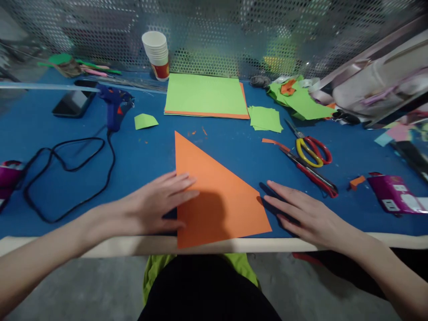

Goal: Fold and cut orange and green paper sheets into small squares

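Observation:
A folded-looking sheet of orange paper (pixel 214 191) lies on the blue table in front of me, pointed at its far left corner. Its near edge hangs slightly over the pale table rim. My left hand (pixel 163 203) rests over the paper's left edge, fingers spread and a little blurred. To the right of the sheet, my right hand (pixel 304 214) hovers with fingers apart, close to the right corner and holding nothing. Shadows of the hands fall on the paper and the cloth.
Green and orange sheets (pixel 207 94) lie at the back, beside small green squares (pixel 265 119). Scissors (pixel 310 149) and a red utility knife (pixel 309 171) lie right. A blue glue gun (pixel 115 104) with a looping cord stands left. Stacked paper cups (pixel 157 55) stand behind.

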{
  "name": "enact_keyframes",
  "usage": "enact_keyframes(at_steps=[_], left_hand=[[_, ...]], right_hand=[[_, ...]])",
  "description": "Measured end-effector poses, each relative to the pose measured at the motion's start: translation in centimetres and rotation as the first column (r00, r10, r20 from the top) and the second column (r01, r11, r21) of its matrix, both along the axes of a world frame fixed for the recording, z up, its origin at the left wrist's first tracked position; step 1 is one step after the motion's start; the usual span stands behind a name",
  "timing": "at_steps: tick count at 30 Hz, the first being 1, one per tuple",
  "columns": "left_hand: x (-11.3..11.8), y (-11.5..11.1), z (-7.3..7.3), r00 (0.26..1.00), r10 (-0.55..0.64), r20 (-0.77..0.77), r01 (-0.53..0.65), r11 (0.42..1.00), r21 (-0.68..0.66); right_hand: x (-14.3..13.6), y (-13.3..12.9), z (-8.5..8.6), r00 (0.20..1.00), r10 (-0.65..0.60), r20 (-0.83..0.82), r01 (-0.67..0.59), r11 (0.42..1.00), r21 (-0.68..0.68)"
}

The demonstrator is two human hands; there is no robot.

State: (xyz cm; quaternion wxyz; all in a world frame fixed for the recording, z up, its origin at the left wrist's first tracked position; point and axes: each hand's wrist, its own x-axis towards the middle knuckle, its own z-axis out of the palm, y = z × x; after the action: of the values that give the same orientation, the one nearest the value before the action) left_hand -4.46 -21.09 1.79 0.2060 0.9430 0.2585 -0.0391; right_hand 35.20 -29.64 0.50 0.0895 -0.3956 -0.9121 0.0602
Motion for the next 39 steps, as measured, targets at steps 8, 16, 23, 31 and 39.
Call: enact_keyframes(at_steps=[8, 16, 23, 31, 39], left_hand=[[-1.3, -3.0, 0.2, 0.996, -0.067, 0.064, 0.069, 0.997, -0.033], [-0.4, -5.0, -1.2, 0.949, -0.207, 0.238, 0.135, 0.949, 0.285], [0.4, -5.0, -1.5, 0.901, -0.300, 0.314, 0.112, 0.858, 0.501], [2.4, -4.8, -0.5, 0.943, -0.179, 0.280, 0.051, 0.910, 0.411], [3.0, -4.0, -1.1, 0.933, -0.067, 0.354, -0.047, 0.951, 0.305]], right_hand=[[-3.0, 2.0, -0.7, 0.985, 0.135, -0.111, -0.136, 0.991, -0.004], [-3.6, 1.0, 0.2, 0.970, 0.089, -0.225, -0.109, 0.991, -0.076], [-4.5, 0.6, -0.8, 0.986, 0.145, -0.077, -0.139, 0.987, 0.080], [-5.5, 1.6, -0.9, 0.974, 0.226, -0.014, -0.212, 0.931, 0.297], [-5.7, 3.2, -0.6, 0.906, 0.005, -0.423, -0.010, 1.000, -0.010]])
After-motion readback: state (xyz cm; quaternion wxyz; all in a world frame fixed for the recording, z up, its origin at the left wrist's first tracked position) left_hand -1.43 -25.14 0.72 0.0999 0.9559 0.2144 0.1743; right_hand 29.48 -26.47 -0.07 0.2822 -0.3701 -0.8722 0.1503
